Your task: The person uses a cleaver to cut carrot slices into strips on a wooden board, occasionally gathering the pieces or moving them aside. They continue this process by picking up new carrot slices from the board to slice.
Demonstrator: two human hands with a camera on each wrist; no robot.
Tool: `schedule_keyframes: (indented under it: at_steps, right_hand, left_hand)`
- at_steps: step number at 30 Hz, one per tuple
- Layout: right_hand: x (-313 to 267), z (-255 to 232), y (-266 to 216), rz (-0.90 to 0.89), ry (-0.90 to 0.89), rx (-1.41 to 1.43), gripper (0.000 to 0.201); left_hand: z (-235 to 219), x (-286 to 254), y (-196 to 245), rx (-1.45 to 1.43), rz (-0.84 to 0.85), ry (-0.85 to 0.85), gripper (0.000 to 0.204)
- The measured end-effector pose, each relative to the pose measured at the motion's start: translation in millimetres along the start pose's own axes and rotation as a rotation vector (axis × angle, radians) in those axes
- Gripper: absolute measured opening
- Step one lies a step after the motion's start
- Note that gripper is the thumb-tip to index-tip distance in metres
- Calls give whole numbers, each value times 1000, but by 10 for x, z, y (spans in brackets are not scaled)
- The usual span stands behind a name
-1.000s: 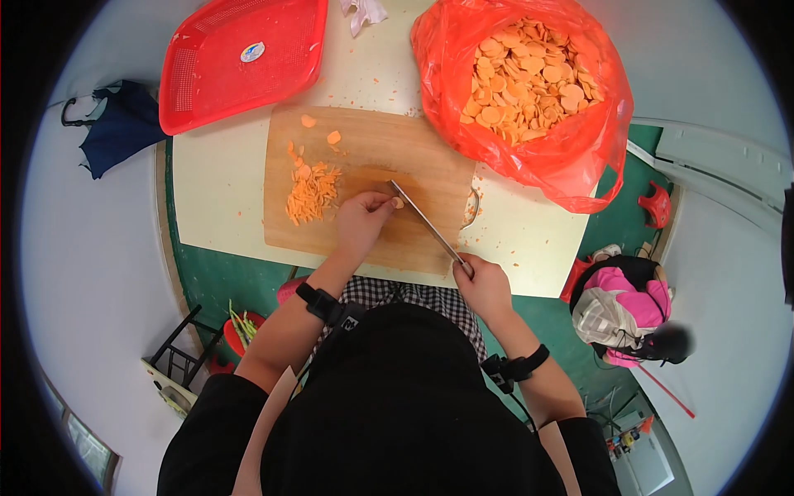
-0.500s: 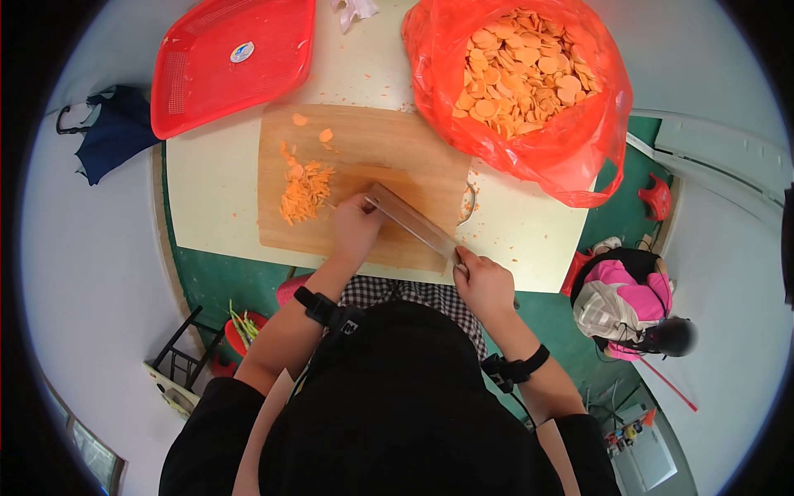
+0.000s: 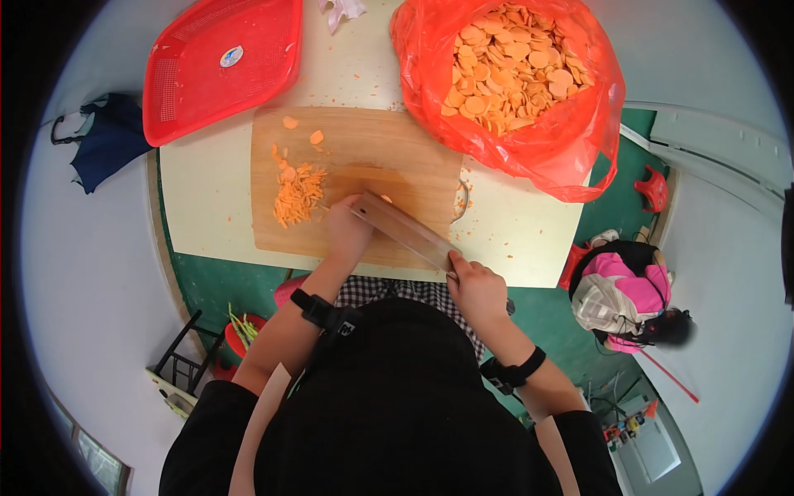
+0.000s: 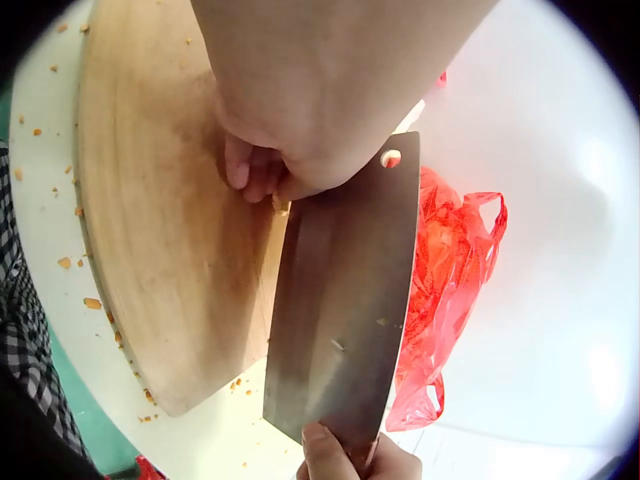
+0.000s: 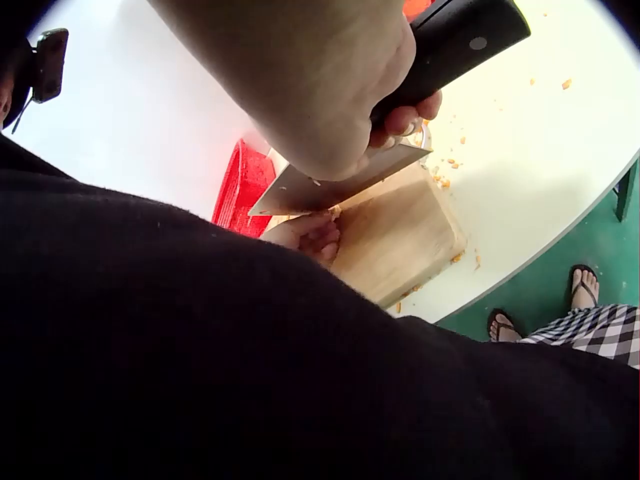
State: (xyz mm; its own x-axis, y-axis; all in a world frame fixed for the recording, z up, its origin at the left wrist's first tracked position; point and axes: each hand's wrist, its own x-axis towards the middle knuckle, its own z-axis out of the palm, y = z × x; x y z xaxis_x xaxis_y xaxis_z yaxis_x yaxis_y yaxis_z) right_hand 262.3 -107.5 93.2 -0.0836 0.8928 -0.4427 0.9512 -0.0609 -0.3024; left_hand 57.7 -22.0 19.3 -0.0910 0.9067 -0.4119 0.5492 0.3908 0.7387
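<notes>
My right hand (image 3: pixel 480 289) grips the black handle (image 5: pixel 455 50) of a cleaver (image 3: pixel 405 231). Its broad blade, holed near the far corner, slants across a wooden cutting board (image 3: pixel 389 136) and lies right against my left hand (image 3: pixel 347 230). The left fingers are curled down on the board, and in the left wrist view a bit of orange carrot slice (image 4: pixel 281 206) shows at their tips, beside the blade. Most of that slice is hidden. Left of this hand sits a pile of carrot shreds (image 3: pixel 298 197), with two loose carrot slices (image 3: pixel 317 137) farther back.
A red plastic bag (image 3: pixel 554 169) full of carrot slices (image 3: pixel 504 74) stands at the back right of the table (image 3: pixel 198 211). At the back left is a red basket (image 3: pixel 223 91), near a crumpled tissue (image 3: pixel 341 10). Another person (image 3: pixel 624 298) is off the table's right side.
The cleaver blade has tilted over, showing its broad face, and its tip has come left against my left hand. That hand has shifted slightly left in view; the whole table has drifted left too.
</notes>
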Motion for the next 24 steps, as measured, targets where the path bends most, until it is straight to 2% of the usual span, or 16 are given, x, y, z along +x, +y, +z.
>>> schedule_keyframes:
  at_steps: [3,7,9,22,24]
  right_hand:
    - [20,-22,-14,9,-9,12,33]
    - [42,-61,-18,13,-30,3,32]
    - [50,-101,-23,10,-71,7,31]
    - [41,-64,-36,3,-40,30,29]
    - [74,-91,-36,-3,-46,38,26]
  left_hand:
    - [-24,22,46,32,-69,-53,16]
    - [-21,19,35,78,-59,-37,15]
    - [-30,23,45,63,5,-34,15]
    - [7,11,9,-5,-13,-8,14]
    - [18,1,21,-47,-58,-10,14]
